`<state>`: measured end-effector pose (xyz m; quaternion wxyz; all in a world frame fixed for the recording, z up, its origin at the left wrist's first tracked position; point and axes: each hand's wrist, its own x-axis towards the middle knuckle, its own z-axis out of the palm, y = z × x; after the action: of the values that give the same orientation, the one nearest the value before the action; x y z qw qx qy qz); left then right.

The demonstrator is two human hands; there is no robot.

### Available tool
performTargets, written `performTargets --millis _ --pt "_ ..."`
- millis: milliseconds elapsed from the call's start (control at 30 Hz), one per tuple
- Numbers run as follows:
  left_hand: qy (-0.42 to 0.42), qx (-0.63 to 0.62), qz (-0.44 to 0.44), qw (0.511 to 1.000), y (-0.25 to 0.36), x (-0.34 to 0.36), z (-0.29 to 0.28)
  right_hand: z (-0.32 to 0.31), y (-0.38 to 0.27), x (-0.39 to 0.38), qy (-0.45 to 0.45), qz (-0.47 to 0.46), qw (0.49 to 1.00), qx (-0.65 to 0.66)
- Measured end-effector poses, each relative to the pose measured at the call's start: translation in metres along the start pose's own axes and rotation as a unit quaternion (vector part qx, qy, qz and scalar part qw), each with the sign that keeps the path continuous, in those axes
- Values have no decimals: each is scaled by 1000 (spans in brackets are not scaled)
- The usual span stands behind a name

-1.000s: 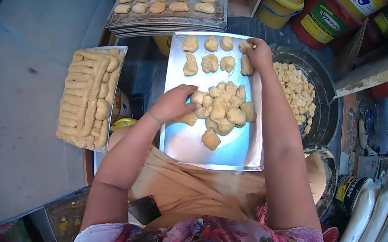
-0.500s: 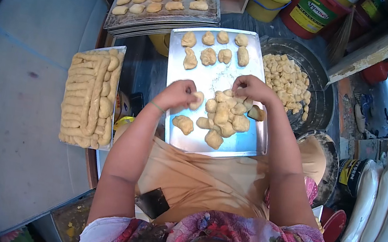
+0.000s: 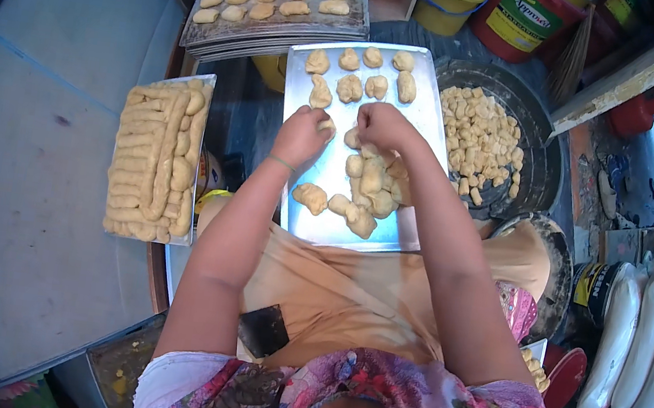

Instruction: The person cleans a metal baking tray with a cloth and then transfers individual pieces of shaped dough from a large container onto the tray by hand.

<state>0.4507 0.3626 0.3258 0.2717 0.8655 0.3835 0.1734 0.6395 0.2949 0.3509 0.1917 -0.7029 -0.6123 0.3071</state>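
On a shiny metal tray (image 3: 428, 122) in front of me sits a heap of pale dough lumps (image 3: 376, 179). My left hand (image 3: 301, 139) is closed, a small dough piece (image 3: 327, 124) showing at its fingertips just below the rows. With its fingers bent together, my right hand (image 3: 384, 126) reaches over the top of the heap beside another dough piece (image 3: 353, 138); whether it grips that piece is hidden. Two rows of separate dough pieces (image 3: 350, 88) lie along the far side. A larger dough lump (image 3: 310, 198) rests at the near left.
Left of me, a tray of long dough strips (image 3: 143, 155) stands by a large pale board (image 3: 51, 168). Stacked baking trays (image 3: 283, 31) with shaped pieces are at the back left. A black round pan (image 3: 543, 162) of small dough chunks stands right. Buckets (image 3: 443, 9) line the back.
Both hands have moved farther up the tray, the right one also leftward, so they are closer together. My right forearm now covers the right side of the heap. The view has shifted slightly.
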Motion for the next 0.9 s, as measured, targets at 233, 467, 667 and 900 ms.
performTargets --millis 233,467,667,900 --pt "46 100 110 988 21 3 9 7 18 -15 173 20 984 30" --pt "10 150 217 964 27 3 28 -5 45 -28 75 93 984 134" --pt "-12 128 178 976 36 10 34 -7 48 -16 236 51 968 74" --pt "87 145 196 966 35 13 42 -31 55 -65 83 175 979 -66"
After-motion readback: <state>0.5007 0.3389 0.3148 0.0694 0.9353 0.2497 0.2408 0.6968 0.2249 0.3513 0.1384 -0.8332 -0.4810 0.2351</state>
